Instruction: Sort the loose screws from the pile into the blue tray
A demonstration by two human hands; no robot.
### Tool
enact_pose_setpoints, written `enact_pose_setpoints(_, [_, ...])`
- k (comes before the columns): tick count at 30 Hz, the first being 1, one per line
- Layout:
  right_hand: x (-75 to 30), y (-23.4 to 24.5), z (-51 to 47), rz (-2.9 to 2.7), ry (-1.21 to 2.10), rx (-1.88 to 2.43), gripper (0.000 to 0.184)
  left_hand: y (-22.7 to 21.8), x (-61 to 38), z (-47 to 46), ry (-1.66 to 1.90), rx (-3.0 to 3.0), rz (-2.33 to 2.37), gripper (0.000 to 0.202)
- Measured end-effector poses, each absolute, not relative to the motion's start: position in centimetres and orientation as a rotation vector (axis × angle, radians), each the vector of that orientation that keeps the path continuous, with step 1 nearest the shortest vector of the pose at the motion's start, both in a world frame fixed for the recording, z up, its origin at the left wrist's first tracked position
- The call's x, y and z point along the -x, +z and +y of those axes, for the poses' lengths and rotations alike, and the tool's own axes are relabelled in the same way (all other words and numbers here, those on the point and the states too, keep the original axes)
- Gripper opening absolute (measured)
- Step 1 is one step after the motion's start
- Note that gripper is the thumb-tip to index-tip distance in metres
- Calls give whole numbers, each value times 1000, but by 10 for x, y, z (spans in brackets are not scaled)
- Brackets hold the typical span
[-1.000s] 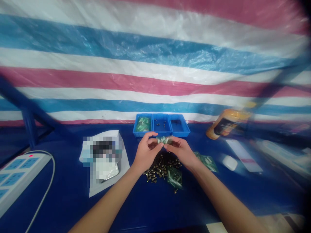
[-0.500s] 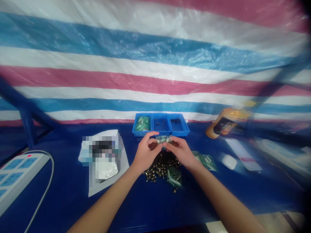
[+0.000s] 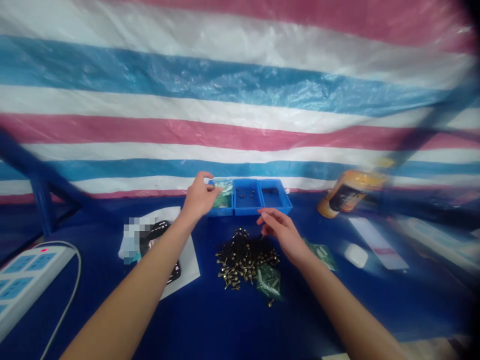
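Far left, a white power strip with blue sockets and one tiny red light, lying on the dark blue counter, with a thin white cord curving away from it. Just above, a slanting blue metal bar. All across the back, a big shiny plastic sheet with wrinkly pink, white and blue stripes.

Next, a white paper with a blurry patch and a black phone, partly hidden under the left arm. Then the left hand, its bent fingers right at the edge of a green bag. Hard to tell if those fingers have hold of it. The bag sits in the left part of a blue tray with three parts. Small dark screws in the middle part, dark bits in the right part.

Below the tray, a big pile of gold and black screws on the counter, with a small green bag beside it. Over the pile, the right hand, loosely open, with nothing showing in it.

Farther right, another green bag, a white mouse, a white strip, and a blurry orange jar.
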State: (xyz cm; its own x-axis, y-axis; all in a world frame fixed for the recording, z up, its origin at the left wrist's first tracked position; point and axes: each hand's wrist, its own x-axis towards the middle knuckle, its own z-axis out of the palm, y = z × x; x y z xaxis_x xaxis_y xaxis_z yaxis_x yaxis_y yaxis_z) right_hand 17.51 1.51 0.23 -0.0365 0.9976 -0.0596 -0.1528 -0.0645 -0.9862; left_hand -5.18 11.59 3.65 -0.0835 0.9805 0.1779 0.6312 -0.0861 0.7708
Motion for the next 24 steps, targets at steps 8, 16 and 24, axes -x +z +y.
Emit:
enact_pose_setpoints(8, [-178,3,17,-1134,1390,1112,37,25,53,178,457,-2075,1971,39])
enact_pose_setpoints(16, [-181,5,15,-1240,1395,1099,33,35,53,176,271,-2136,2107,45])
enact_pose_setpoints(24, [-179,-2,17,-1313,1355,1067,31,27,56,177,370,-2372,2025,31])
